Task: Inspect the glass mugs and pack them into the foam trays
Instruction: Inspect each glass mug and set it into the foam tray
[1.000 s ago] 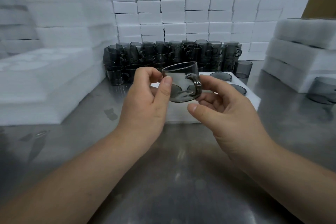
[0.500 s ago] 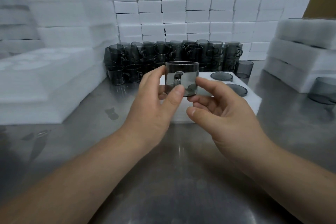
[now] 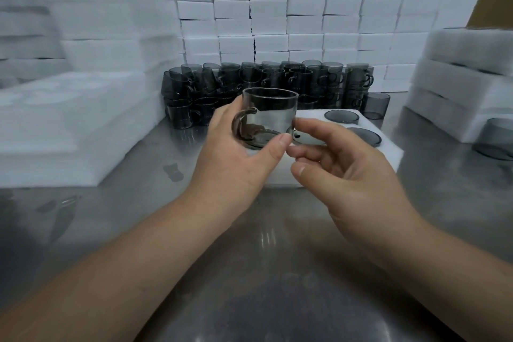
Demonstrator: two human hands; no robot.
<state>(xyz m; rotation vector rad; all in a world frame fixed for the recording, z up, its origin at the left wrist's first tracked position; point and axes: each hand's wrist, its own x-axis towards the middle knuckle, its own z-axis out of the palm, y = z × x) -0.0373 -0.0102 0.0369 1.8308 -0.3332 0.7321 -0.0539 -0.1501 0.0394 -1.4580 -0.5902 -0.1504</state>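
The left foam stacks [image 3: 69, 64] are blurred, and the right edge cuts off a lone mug [image 3: 495, 139].

Dim light; glare on steel table [image 3: 263, 247]; edges blurred, perhaps lens-warped.

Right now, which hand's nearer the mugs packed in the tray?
Right. Right hand is just left of the packed mugs; left hand is farther left, gripping the held mug.
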